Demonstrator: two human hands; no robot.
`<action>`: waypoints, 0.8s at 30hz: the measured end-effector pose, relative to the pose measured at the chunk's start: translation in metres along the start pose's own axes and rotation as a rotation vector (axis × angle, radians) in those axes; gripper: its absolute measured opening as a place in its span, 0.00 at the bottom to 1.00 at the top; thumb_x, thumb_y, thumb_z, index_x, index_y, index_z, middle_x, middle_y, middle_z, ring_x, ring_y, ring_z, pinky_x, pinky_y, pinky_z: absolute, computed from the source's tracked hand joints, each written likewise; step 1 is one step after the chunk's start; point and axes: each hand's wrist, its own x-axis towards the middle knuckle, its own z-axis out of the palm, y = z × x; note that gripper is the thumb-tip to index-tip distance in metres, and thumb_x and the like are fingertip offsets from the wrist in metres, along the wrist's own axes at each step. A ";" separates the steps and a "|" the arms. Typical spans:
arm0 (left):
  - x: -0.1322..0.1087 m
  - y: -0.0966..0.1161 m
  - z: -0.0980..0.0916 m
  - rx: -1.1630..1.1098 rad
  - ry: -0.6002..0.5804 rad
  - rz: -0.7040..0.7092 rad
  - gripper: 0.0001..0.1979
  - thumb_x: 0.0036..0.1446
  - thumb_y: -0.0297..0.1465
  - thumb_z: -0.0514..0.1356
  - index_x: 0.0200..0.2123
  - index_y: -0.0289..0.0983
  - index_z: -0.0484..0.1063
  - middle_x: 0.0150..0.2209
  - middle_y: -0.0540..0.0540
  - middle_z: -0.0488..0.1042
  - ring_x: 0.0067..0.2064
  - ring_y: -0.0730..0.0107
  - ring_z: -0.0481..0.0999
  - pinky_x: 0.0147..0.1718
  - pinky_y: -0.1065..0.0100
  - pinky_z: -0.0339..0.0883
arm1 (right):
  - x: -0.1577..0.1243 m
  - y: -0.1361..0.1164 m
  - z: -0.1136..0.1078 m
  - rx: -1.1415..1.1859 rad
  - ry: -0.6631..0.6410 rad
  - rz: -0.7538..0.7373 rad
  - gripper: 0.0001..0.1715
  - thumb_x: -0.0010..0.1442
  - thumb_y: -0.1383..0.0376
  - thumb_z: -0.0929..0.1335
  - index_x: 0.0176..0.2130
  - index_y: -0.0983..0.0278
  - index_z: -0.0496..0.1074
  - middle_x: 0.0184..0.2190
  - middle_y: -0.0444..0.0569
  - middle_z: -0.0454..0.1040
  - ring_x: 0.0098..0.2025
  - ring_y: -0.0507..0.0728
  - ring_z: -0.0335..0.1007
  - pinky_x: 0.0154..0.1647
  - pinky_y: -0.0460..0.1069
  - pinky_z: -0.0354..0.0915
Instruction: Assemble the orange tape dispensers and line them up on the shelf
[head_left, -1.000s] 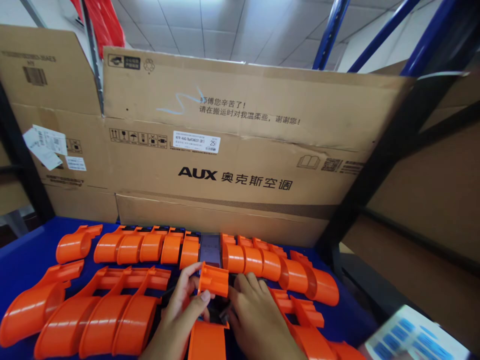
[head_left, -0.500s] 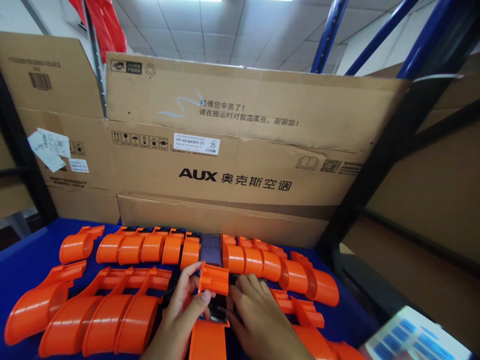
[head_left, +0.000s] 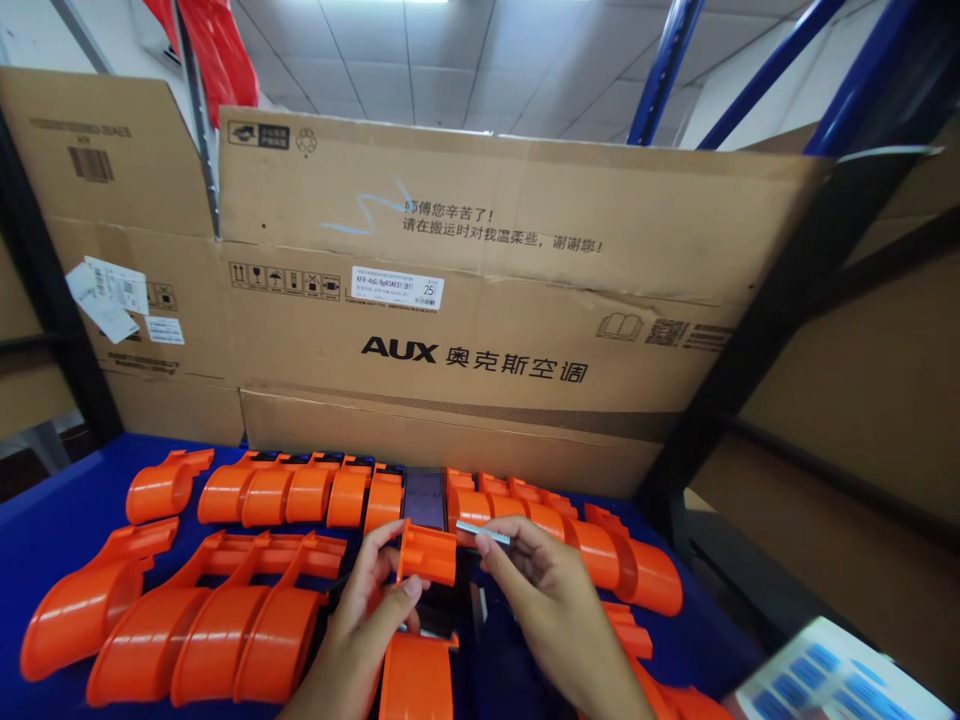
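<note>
My left hand (head_left: 375, 605) is closed on a small orange plastic part (head_left: 427, 553), thumb on its near side, holding it just above the blue table (head_left: 52, 510). To its right, my right hand (head_left: 540, 580) pinches a thin pale strip, perhaps a label (head_left: 482, 531), between thumb and forefinger, lifted beside the part's top edge. Another orange part (head_left: 416, 680) lies right below my hands. A dark phone-like slab (head_left: 424, 497) stands behind the held part.
Rows of curved orange plastic parts (head_left: 285, 493) (head_left: 202, 640) (head_left: 600, 550) cover the table on both sides. A large AUX cardboard box (head_left: 480, 300) walls off the back. A sheet of blue labels (head_left: 832, 680) lies at lower right beside a black rack post (head_left: 757, 320).
My right hand has risen from the table, turned palm-side up, and now holds the thin pale strip near the orange part. My left hand and its part have stayed put.
</note>
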 end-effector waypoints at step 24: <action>0.016 -0.012 -0.010 -0.051 0.002 -0.041 0.33 0.51 0.48 0.68 0.57 0.39 0.67 0.32 0.48 0.79 0.19 0.71 0.73 0.23 0.69 0.63 | 0.002 -0.001 0.002 0.023 -0.034 -0.013 0.15 0.66 0.54 0.68 0.33 0.62 0.72 0.27 0.42 0.68 0.31 0.54 0.62 0.32 0.46 0.59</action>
